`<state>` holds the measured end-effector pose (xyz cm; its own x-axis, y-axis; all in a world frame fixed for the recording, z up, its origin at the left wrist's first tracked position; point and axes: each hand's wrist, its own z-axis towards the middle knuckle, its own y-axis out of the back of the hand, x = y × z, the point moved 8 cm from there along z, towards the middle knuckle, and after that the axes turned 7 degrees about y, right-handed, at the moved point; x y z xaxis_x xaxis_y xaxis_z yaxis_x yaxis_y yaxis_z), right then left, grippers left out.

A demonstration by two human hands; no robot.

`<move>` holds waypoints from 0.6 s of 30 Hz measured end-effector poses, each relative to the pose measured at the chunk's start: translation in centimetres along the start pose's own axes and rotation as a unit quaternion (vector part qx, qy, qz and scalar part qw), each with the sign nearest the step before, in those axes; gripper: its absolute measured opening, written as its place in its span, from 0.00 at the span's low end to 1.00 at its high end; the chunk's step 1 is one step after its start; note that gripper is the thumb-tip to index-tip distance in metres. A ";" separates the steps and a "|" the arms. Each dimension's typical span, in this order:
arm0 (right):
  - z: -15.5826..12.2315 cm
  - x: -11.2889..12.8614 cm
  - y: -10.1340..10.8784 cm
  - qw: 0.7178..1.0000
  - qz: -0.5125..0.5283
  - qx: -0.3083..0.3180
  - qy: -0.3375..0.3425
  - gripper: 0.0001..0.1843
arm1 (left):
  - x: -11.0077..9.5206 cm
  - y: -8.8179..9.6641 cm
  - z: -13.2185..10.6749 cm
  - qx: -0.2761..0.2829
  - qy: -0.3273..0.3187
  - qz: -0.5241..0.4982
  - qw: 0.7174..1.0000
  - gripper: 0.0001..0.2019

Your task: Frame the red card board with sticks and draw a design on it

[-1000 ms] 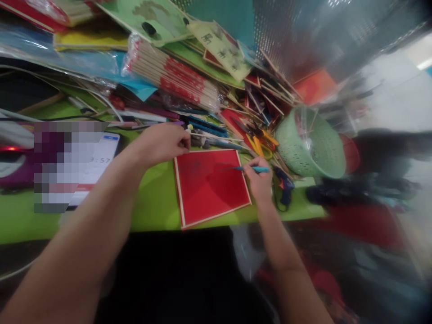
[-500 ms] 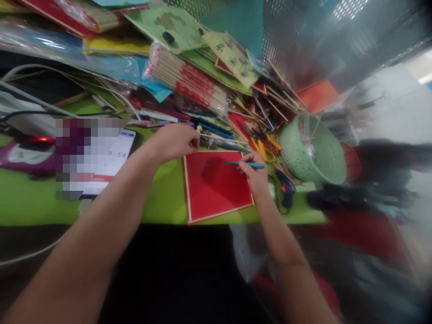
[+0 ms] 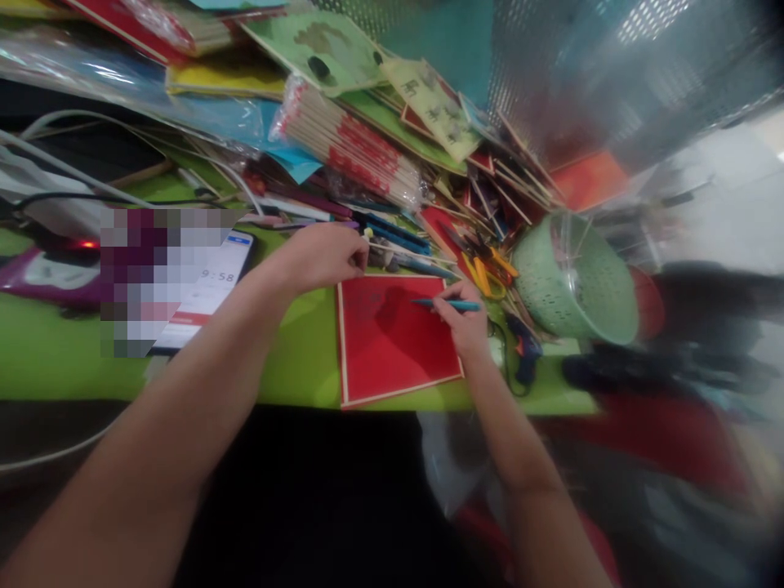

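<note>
A red square board (image 3: pixel 395 339) with a pale edge lies on the green table (image 3: pixel 287 367) near its front edge. My right hand (image 3: pixel 469 322) rests on the board's right side, closed on a teal pen (image 3: pixel 450 305) whose tip points left over the board. Beyond the board's top left corner, my left hand (image 3: pixel 322 255) has its fingers pinched around the end of a thin wooden stick (image 3: pixel 401 252).
A phone (image 3: pixel 205 290) showing 9:58 lies left of my left arm. A green basket (image 3: pixel 576 273) stands to the right, with yellow scissors (image 3: pixel 487 273) and a glue gun (image 3: pixel 523 351) near it. Bundled sticks (image 3: pixel 352 147), boards and pens pile up behind.
The view has shifted slightly. My right hand with the pen has moved a little up the board; my left hand keeps its pinch at the sticks.
</note>
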<state>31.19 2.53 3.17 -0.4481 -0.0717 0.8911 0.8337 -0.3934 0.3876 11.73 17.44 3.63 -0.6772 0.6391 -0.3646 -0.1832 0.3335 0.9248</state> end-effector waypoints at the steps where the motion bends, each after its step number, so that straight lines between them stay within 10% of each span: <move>1: 0.0 0.1 0.0 1.000 0.000 0.000 0.000 0.10 | 0.0 0.0 0.0 0.001 0.000 0.000 1.000 0.12; 18: 0.1 0.4 -0.2 1.000 -0.011 0.007 0.006 0.09 | 0.0 0.0 0.0 0.009 0.001 0.005 1.000 0.13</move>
<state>30.93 2.65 3.47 -0.4699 -0.0752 0.8795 0.8283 -0.3821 0.4098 11.74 17.45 3.59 -0.6808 0.6406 -0.3553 -0.1634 0.3400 0.9261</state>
